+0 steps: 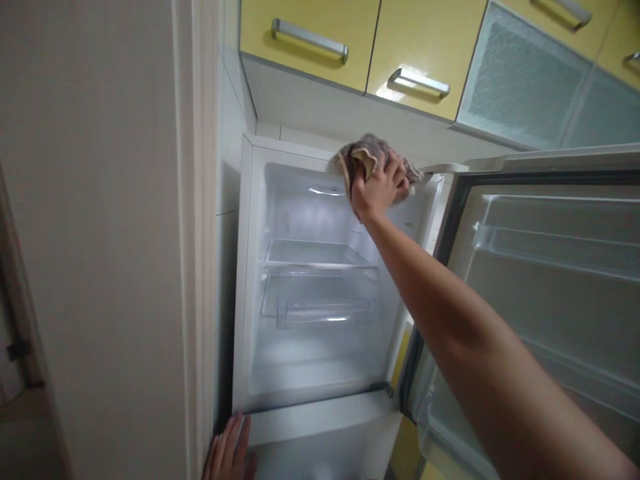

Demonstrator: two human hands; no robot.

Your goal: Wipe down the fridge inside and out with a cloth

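My right hand is closed on a brown cloth, pressing it against the top front edge of a white fridge. Loose folds of the cloth spread to both sides of the fingers. Lower down, my left hand rests with its fingers stretched out on the left front edge of the fridge, by the lower compartment; its palm lies partly out of frame. Inside the lit upper compartment are a glass shelf and a clear plastic drawer.
The fridge door stands swung wide to the right, with clear door racks. Yellow cabinets with metal handles hang above the fridge. A pale door frame runs close along the left side.
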